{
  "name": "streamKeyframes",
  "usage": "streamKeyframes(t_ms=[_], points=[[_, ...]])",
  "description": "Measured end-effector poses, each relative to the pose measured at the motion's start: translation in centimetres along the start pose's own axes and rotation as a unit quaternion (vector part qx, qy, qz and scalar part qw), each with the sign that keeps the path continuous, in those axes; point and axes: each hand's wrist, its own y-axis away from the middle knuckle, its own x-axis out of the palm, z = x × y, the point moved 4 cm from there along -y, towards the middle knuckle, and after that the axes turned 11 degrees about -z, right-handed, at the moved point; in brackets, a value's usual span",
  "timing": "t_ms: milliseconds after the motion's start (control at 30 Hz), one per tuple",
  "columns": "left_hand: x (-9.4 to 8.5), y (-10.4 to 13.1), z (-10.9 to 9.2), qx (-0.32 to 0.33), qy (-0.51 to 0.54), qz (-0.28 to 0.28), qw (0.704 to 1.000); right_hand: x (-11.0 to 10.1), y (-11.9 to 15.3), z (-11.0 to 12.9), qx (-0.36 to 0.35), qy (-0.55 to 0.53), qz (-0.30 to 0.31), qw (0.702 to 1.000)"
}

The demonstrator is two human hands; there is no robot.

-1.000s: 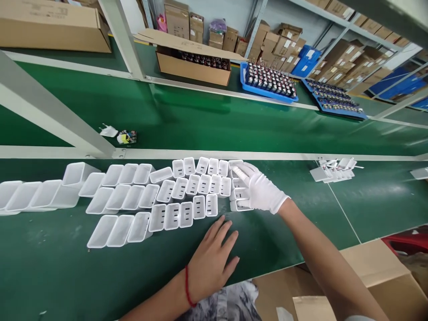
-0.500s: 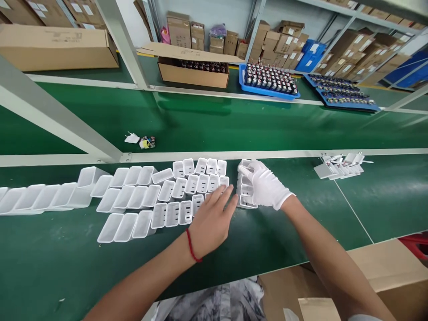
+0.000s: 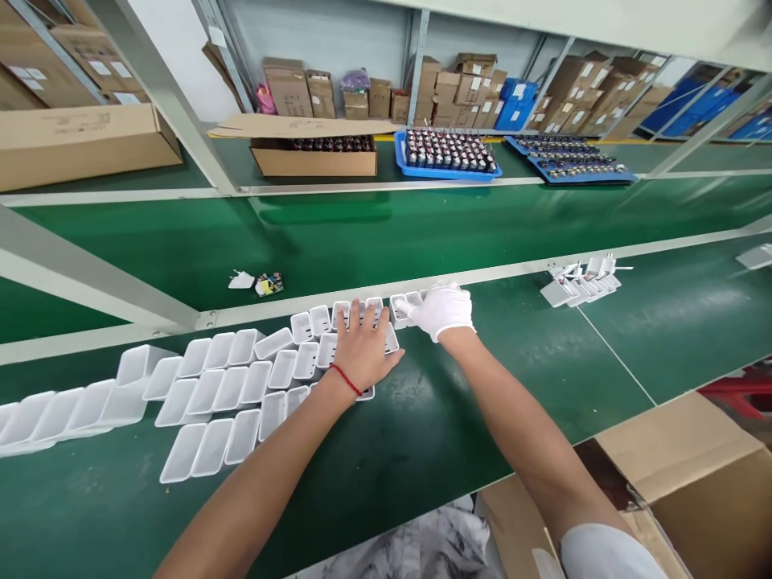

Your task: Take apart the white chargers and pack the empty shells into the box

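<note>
Rows of white open-topped plastic cases point(image 3: 230, 388) lie side by side on the green bench. My left hand point(image 3: 362, 350), bare with a red string at the wrist, is spread flat over the right part of the rows, fingers apart, covering several cases. In a white glove, my right hand point(image 3: 445, 310) grips a short row of white cases point(image 3: 399, 311) at the right end of the back row, near the bench's rear rail. The glove hides most of this group. A narrow gap separates it from the cases beside my left hand.
Behind the rail lie a white plug housing point(image 3: 241, 280) and a small circuit board point(image 3: 268, 283). White plug parts point(image 3: 581, 281) are clustered at the right. A raised shelf carries an open carton point(image 3: 314, 163) and blue trays point(image 3: 446, 170). An open cardboard box point(image 3: 681, 458) stands lower right.
My right hand has turned the short row of cases from pointing toward me to lying along the rail, in line with the back row. My left hand has spread over the rows. The view has shifted.
</note>
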Motion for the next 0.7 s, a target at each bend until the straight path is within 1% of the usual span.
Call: streamKeyframes(t_ms=[67, 133, 200, 300, 400, 567, 633, 700], points=[[0.0, 0.1, 0.1, -0.009, -0.011, 0.002, 1.0, -0.2, 0.4, 0.6, -0.007, -0.01, 0.005, 1.0], [0.1, 0.0, 0.2, -0.013, -0.022, 0.013, 1.0, -0.6, 0.7, 0.5, -0.009, -0.023, 0.004, 1.0], [0.2, 0.0, 0.3, -0.014, -0.031, 0.025, 0.999, -1.1, 1.1, -0.4, -0.004, -0.042, -0.002, 0.999], [0.0, 0.0, 0.3, -0.012, -0.041, 0.035, 0.998, -2.0, 1.7, -3.1, 0.008, -0.072, -0.011, 0.997], [-0.2, -0.1, 0.3, -0.008, -0.053, 0.041, 0.998, -2.4, 2.9, -7.1, 0.013, -0.096, -0.011, 0.995], [-0.4, -0.7, 0.0, 0.001, -0.072, 0.056, 0.996, -1.7, 6.4, -15.7, 0.008, -0.188, 0.016, 0.982], [-0.6, -0.7, -0.6, -0.007, -0.083, 0.053, 0.995, -1.3, 7.8, -19.0, 0.018, -0.21, 0.017, 0.977], [-1.0, -0.3, -1.6, -0.014, -0.086, 0.034, 0.996, -0.6, 9.1, -21.7, 0.047, -0.215, 0.012, 0.975]])
